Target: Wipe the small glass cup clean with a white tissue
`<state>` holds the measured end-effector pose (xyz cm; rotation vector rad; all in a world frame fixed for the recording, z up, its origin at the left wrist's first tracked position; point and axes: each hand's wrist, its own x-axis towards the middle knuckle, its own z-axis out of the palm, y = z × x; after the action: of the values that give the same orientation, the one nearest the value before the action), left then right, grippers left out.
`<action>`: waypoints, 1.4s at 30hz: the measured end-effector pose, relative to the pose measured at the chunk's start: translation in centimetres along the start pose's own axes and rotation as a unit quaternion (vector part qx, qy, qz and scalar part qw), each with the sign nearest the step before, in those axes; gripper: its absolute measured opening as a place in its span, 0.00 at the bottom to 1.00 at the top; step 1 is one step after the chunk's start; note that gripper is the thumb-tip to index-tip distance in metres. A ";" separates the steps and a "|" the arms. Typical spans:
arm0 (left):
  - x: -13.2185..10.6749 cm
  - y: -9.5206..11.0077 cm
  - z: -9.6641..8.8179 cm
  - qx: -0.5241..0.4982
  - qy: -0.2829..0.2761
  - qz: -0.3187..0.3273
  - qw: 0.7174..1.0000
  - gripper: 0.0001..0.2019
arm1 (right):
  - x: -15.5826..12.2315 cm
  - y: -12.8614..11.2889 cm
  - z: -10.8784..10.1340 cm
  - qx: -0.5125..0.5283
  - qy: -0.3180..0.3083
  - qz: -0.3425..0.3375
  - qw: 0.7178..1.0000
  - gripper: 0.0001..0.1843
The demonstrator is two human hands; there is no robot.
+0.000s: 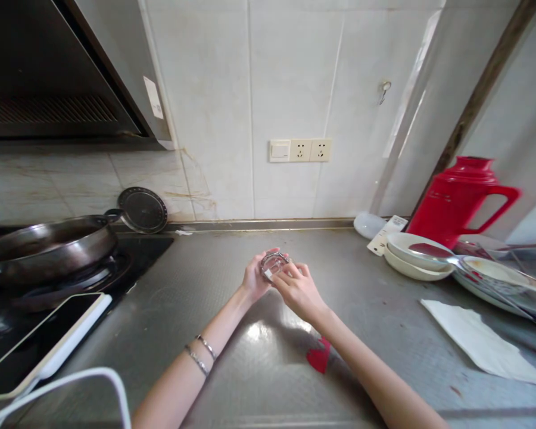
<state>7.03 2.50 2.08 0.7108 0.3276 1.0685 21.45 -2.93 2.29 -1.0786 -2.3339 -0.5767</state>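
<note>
Above the middle of the steel counter (214, 262), both hands meet at a small round object (272, 262) with a shiny, silvery rim and a see-through middle. Its exact kind is unclear. My left hand (254, 280) grips it from the left and below, fingers curled behind the rim. On its near right side, the fingers of my right hand (298, 291) are bent and press on it. A small whitish patch shows inside the rim. Under my right wrist lies a red scrap (318, 356) on the counter, partly hidden by the forearm.
At left, a steel pan (67, 253) sits on the black hob, a phone (40, 351) with a white cable in front. A dark round disc (143, 210) leans on the wall. Rightward are stacked bowls (413, 271), a red thermos (458, 199), plates, and a white paper sheet (482, 342).
</note>
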 end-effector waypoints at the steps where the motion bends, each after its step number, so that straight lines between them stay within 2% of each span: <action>1: 0.1 0.3 -0.3 0.000 -0.008 -0.019 1.000 0.18 | -0.1 0.4 -0.2 -0.003 -0.009 -0.011 1.000 0.07; 3: 0.4 0.9 -1.0 0.015 -0.004 -0.066 0.998 0.21 | -0.4 1.2 -0.5 -0.006 -0.030 -0.043 0.999 0.07; 7: 1.1 1.1 -2.5 0.062 0.047 -0.172 0.982 0.27 | -0.7 2.3 -0.7 -0.003 -0.073 -0.104 0.992 0.06; 10: 1.3 0.5 -2.6 0.081 0.046 -0.209 0.974 0.23 | -0.7 2.6 -0.5 -0.005 -0.085 -0.112 0.990 0.06; 12: 1.2 0.1 -2.1 0.090 0.054 -0.184 0.977 0.20 | -0.7 2.6 -0.4 -0.013 -0.083 -0.096 0.992 0.06; 15: 1.0 -0.2 -1.1 0.095 0.095 -0.099 0.986 0.16 | -0.5 2.1 -0.5 -0.023 -0.080 -0.048 0.995 0.09; 17: 0.9 -0.4 -0.6 0.089 0.114 -0.040 0.989 0.14 | -0.4 1.3 -0.6 -0.017 -0.084 -0.011 0.996 0.13; 20: 0.6 -0.6 -0.4 0.068 0.110 0.023 0.991 0.13 | -0.2 -0.5 -0.6 0.034 -0.109 0.044 0.993 0.20; 23: 0.3 -0.8 -0.2 0.040 0.096 0.048 0.993 0.13 | -0.1 -2.3 -0.1 0.119 -0.112 0.096 0.982 0.22; 27: -0.2 -0.7 0.7 0.021 0.093 0.057 0.994 0.13 | -0.3 -3.1 1.5 0.197 -0.037 0.130 0.971 0.18; 29: -0.3 -0.6 1.1 0.022 0.087 0.057 0.994 0.13 | -0.4 -2.7 2.2 0.191 -0.003 0.117 0.975 0.15; 31: -0.3 -0.6 1.3 0.021 0.074 0.052 0.996 0.14 | -0.6 -2.0 2.4 0.165 0.005 0.092 0.982 0.13; 37: 0.0 0.4 0.6 -0.003 -0.013 0.000 1.000 0.16 | -1.1 0.7 0.6 0.058 -0.055 0.021 0.997 0.16; 39: 0.3 0.9 -0.2 0.027 -0.009 -0.041 0.999 0.20 | -1.0 1.4 0.1 0.042 -0.078 -0.018 0.996 0.16; 42: 0.6 1.3 -1.5 0.097 0.022 -0.144 0.985 0.27 | -0.9 1.8 0.0 0.024 -0.110 -0.084 0.990 0.13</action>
<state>5.53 4.01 1.91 0.7871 0.5604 0.7852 23.40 -2.36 2.07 -0.9726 -2.6342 -0.4807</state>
